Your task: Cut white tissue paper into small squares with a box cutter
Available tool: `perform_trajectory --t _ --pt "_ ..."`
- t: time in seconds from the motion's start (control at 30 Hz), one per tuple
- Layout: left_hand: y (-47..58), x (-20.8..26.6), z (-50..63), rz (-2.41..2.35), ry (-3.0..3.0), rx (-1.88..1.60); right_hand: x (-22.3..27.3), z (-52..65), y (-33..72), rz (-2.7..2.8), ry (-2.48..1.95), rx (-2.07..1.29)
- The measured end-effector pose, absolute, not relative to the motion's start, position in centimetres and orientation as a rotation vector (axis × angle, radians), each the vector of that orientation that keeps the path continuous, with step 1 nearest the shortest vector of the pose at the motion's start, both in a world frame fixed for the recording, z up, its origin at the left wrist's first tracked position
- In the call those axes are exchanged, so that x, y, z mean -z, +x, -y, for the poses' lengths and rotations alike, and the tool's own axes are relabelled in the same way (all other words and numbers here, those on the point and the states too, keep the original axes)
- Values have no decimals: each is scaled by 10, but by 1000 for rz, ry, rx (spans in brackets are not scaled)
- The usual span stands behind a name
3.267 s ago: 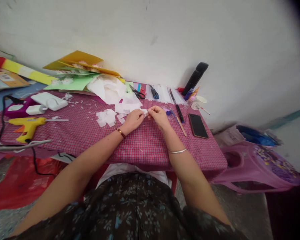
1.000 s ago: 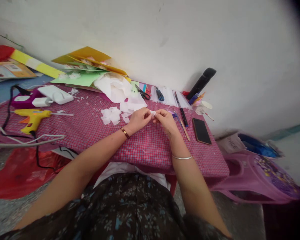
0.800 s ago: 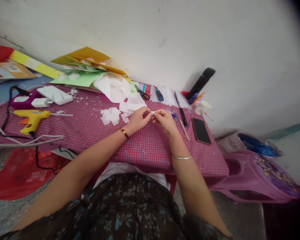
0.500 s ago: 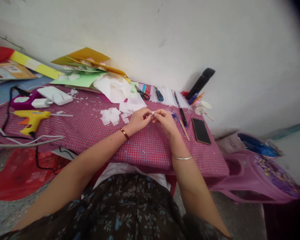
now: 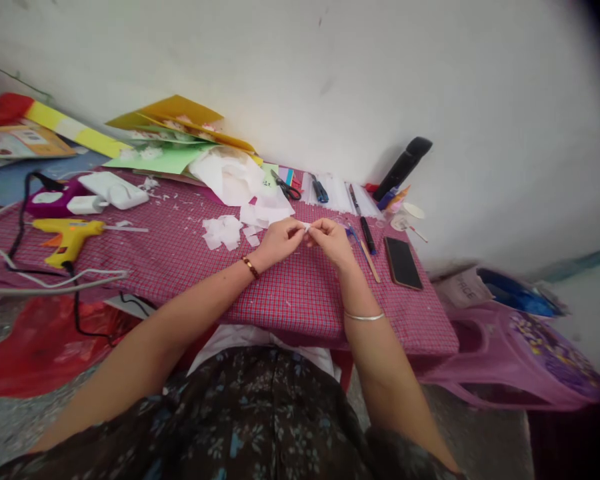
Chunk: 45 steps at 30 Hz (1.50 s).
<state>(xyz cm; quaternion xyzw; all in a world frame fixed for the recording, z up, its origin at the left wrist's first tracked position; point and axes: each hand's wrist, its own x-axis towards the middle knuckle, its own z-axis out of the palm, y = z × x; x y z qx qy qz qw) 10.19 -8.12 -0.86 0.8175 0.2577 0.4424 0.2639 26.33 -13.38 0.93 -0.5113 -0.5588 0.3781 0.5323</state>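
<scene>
Between my fingertips is a small piece of white paper, mostly covered by the fingers. My left hand pinches one side of it, and my right hand pinches the other. Both hands are closed and nearly touch, just above the red checked tablecloth. Left of my left hand lies a loose heap of cut white paper pieces. Larger white sheets spread behind it. A pair of black scissors rests beyond the hands.
On the left are a yellow glue gun, cables and a purple power strip. To the right lie a black marker, a wooden stick and a phone. A box cutter and coloured card sheets sit near the wall.
The view has shifted very slightly. Both hands keep their pinch on the paper piece, with only a slight movement of the fingers.
</scene>
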Motion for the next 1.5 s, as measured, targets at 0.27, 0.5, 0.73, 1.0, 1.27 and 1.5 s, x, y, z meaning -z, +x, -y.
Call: perform_trajectory --t 0.27,0.5,0.73,1.0,1.27,1.5 --pt "102 5 81 -722 2027 -1088 -9 135 260 1403 -1227 -882" --pt "103 -1 83 -752 1667 -1031 -9 134 262 1366 -1232 -904" --pt "101 0 74 -756 1325 -1092 -6 132 265 1316 -1245 -894" --pt "106 -3 83 -626 1373 -952 -7 133 262 1335 -1235 -890" --pt "106 0 76 -724 1314 -1067 -8 133 259 1305 -1266 -906" --pt "98 1 57 -832 1233 -1316 -5 130 265 1231 -1295 -900"
